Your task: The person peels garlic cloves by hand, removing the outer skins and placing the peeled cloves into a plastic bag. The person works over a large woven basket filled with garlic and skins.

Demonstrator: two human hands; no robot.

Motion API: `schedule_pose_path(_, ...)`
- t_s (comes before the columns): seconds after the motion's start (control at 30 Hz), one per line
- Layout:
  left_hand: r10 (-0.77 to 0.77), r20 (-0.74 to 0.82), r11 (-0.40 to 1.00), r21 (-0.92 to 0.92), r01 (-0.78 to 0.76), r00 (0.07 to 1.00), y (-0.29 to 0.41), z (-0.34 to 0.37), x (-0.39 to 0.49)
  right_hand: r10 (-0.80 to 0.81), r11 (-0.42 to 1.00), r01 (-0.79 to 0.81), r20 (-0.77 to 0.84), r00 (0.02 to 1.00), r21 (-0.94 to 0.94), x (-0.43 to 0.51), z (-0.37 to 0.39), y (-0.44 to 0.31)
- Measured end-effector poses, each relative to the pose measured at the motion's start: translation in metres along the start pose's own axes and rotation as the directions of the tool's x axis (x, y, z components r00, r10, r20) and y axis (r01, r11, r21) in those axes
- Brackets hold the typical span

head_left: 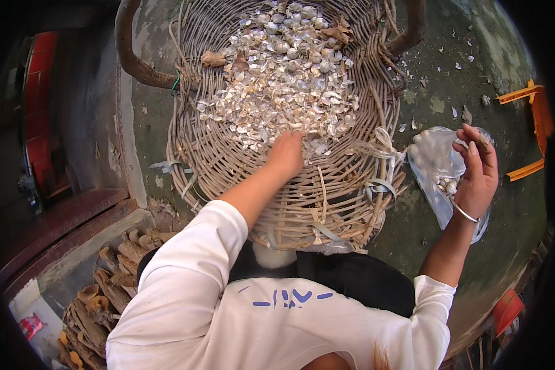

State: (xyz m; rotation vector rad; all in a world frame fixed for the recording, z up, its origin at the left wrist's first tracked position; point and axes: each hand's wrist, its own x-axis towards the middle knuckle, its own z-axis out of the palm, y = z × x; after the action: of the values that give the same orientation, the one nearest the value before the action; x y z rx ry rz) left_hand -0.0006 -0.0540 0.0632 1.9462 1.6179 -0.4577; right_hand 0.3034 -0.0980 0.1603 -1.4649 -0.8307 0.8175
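Observation:
A large woven wicker basket (282,203) lies before me, with a heap of garlic bulbs, papery skins and what look like loose cloves (286,88) in it. My left hand (286,155) reaches into the near edge of the heap, fingers bent down; what its fingertips hold is hidden. My right hand (478,171) is raised above a clear plastic bag (437,199), its palm turned up and fingers half curled. A small brownish thing shows by its fingers, too small to name. Whitish garlic pieces (446,184) show in the bag's mouth, and a bangle circles my right wrist.
Bent wooden handle pieces (141,69) rise from the basket's far sides. Dry leaves (337,33) lie on the heap. Split firewood (115,263) is stacked at the left. An orange plastic frame (539,120) stands at the right, with a red container (508,312) lower down.

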Motion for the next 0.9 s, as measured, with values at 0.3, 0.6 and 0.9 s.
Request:
schedule_pose_path(0.3, -0.105, -0.067, 0.535, -0.845, -0.001, 0.992, 0.002, -0.081, 0.067, 0.063, 0.998, -0.065, -0.089, 0.994, -0.013, -0.035, -0.035, -0.016)
schedule_pose_path(0.6, -0.212, -0.081, 0.977, -0.048, 0.209, 0.974, -0.041, -0.052, 0.051, 0.069, 0.995, -0.065, 0.046, 0.997, -0.074, -0.045, 0.001, -0.057)
schedule_pose_path(0.9, 0.310, 0.070, 0.922, -0.268, -0.281, 0.948, 0.008, -0.016, 0.009, 0.081, 0.989, -0.030, 0.360, 0.929, -0.144, -0.053, 0.076, -0.126)
